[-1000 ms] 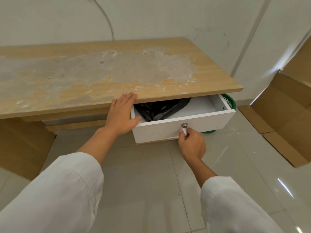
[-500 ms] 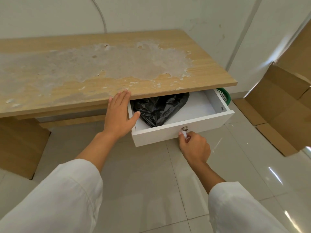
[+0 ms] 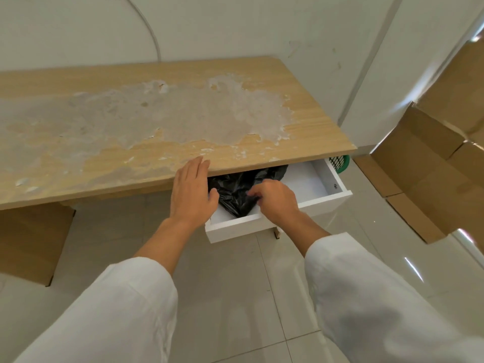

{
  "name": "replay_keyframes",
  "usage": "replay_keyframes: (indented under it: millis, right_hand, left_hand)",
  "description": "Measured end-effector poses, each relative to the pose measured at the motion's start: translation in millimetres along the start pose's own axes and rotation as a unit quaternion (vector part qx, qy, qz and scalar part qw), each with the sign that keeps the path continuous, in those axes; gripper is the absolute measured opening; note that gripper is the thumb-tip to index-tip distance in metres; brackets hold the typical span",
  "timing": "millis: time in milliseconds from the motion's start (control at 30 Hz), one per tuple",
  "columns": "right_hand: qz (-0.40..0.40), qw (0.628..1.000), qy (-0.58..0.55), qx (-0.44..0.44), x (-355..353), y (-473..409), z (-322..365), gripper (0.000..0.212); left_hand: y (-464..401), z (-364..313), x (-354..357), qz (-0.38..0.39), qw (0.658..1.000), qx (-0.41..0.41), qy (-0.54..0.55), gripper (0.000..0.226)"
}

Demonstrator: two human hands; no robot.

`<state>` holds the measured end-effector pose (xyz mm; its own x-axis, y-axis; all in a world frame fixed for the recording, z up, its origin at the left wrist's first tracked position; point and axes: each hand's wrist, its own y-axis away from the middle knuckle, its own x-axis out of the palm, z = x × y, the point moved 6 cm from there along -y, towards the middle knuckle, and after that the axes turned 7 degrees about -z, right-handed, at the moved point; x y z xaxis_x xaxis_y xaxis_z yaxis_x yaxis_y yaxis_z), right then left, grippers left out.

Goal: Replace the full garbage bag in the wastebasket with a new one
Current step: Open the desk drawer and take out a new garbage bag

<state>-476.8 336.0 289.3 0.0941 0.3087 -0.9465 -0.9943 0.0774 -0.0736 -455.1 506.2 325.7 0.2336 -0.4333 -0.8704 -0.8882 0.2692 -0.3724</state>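
I am early in the job, by my reckoning: the drawer point(image 3: 309, 179) under the table's point(image 3: 301, 142) right end stands pulled out, and the new black bag point(image 3: 235, 191) lies crumpled in its left part, partly tucked beneath the table's front edge. My right hand point(image 3: 275, 199) is reaching over the drawer front with its fingers curled into the plastic, pinching a fold of the bag, though it has not lifted clear of the drawer. My left hand point(image 3: 190, 189) is open and flat, fingers on the table's front edge and thumb by the drawer's left corner, holding nothing. The green wastebasket point(image 3: 340, 162) shows only as a sliver of mesh behind the drawer, below the table's right front corner; whether a full bag sits in it I cannot tell. So fetching the new bag is nearly done, while taking out the full one and lining the basket look to be still ahead.
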Motion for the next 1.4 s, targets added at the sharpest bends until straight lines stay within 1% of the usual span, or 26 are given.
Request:
replay_keyframes:
  millis: [67, 100, 133, 200, 267, 433, 500, 533, 567, 633, 700, 767, 833, 867, 933, 1000, 1033, 1067, 1167, 1200, 1267, 1300, 1333, 1400]
  right_hand:
    - [0.044, 0.997, 0.047, -0.034, 10.1, -18.3, 5.8, 0.055]
    - [0.053, 0.995, 0.072, -0.053, 14.0, -25.2, 8.4, 0.055]
    - [0.057, 0.992, 0.091, -0.071, 17.2, -30.0, 10.4, 0.052]
    - [0.061, 0.987, 0.113, -0.098, 21.9, -34.9, 12.8, 0.035]
    - [0.059, 0.988, 0.099, -0.104, 23.5, -35.2, 11.4, 0.022]
    - [0.015, 0.992, 0.041, -0.117, 5.7, -26.9, 9.7, 0.024]
    - [-0.013, 0.992, 0.034, -0.118, -7.8, -20.6, 9.8, 0.02]
    - [-0.024, 0.992, 0.033, -0.119, -14.6, -16.8, 10.0, 0.017]
    - [-0.032, 0.992, 0.028, -0.117, -21.3, -12.8, 9.9, 0.017]
    - [-0.042, 0.994, -0.001, -0.102, -35.1, -5.5, 8.1, 0.017]
    - [-0.044, 0.994, -0.06, -0.078, -51.6, 2.6, 5.9, 0.017]
    - [-0.04, 0.991, -0.111, -0.065, -68.7, 13.2, 3.5, 0.021]
    - [-0.024, 0.99, -0.127, -0.062, -81.0, 27.6, -0.5, 0.03]
    - [-0.008, 0.991, -0.123, -0.06, -83.9, 36.6, -3.8, 0.035]
    - [0.04, 0.995, -0.08, -0.053, -81.0, 56.5, -12.2, 0.046]
    - [0.061, 0.996, -0.019, -0.057, -74.0, 75.2, -23.3, 0.062]
    - [0.057, 0.997, 0.014, -0.058, -70.5, 83.2, -28.5, 0.065]
    - [0.045, 0.996, 0.051, -0.056, -68.3, 90.4, -32.8, 0.062]
    - [0.002, 0.991, 0.127, -0.029, -65.8, 107.3, -41.2, 0.041]
    - [-0.012, 0.99, 0.136, -0.019, -64.5, 112.5, -42.6, 0.036]
    - [-0.036, 0.99, 0.133, 0.003, -59.6, 122.0, -44.2, 0.033]
    - [-0.044, 0.991, 0.125, 0.019, -55.5, 125.8, -45.1, 0.033]
    - [-0.047, 0.991, 0.113, 0.044, -50.0, 129.5, -47.2, 0.032]
    - [-0.048, 0.99, 0.077, 0.111, -36.8, 133.9, -55.5, 0.027]
  left_hand:
    - [-3.7, 11.5, 7.2, 0.037, 0.999, -0.009, 0.014, 0.059]
    - [-3.5, 16.0, 8.4, 0.043, 0.998, -0.009, 0.035, 0.058]
    - [-3.2, 20.1, 8.0, 0.045, 0.997, -0.006, 0.058, 0.057]
    - [-2.4, 25.7, 5.7, 0.05, 0.995, 0.009, 0.089, 0.056]
    - [-2.7, 29.2, 5.3, 0.058, 0.993, 0.017, 0.105, 0.056]
    - [-4.7, 28.4, 4.2, 0.063, 0.99, -0.017, 0.126, 0.052]
    - [-6.0, 28.1, 3.9, 0.075, 0.989, -0.032, 0.124, 0.052]
    - [-6.3, 26.4, 2.5, 0.087, 0.988, -0.04, 0.123, 0.057]
    - [-5.9, 23.8, 0.9, 0.108, 0.985, -0.046, 0.123, 0.068]
    - [-1.8, 17.0, -1.8, 0.166, 0.976, -0.052, 0.132, 0.1]
    - [5.9, 9.3, -5.5, 0.206, 0.971, -0.029, 0.12, 0.127]
    - [13.6, 0.7, -6.7, 0.217, 0.973, 0.021, 0.071, 0.138]
    - [19.7, -8.2, -5.1, 0.209, 0.976, 0.06, 0.027, 0.139]
    - [22.3, -12.6, -3.9, 0.204, 0.976, 0.07, 0.015, 0.136]
    - [28.7, -20.4, -1.4, 0.188, 0.979, 0.086, -0.003, 0.122]
    - [36.4, -27.4, -0.6, 0.164, 0.982, 0.091, -0.007, 0.1]
    - [40.4, -30.3, -0.5, 0.152, 0.984, 0.09, -0.004, 0.087]
    - [44.5, -33.6, -1.2, 0.135, 0.987, 0.09, -0.002, 0.074]
    - [53.0, -39.8, -0.1, 0.083, 0.993, 0.078, -0.011, 0.045]
    - [54.8, -40.1, 0.5, 0.065, 0.996, 0.062, -0.012, 0.034]
    - [59.7, -38.5, 1.0, 0.029, 1.0, -0.001, -0.011, 0.014]
    - [62.6, -36.8, 1.7, 0.014, 0.999, -0.043, -0.011, 0.013]
    - [67.2, -34.9, 3.9, 0.006, 0.996, -0.086, -0.013, 0.02]
    - [78.8, -35.0, 11.9, -0.008, 0.99, -0.14, 0.007, 0.028]
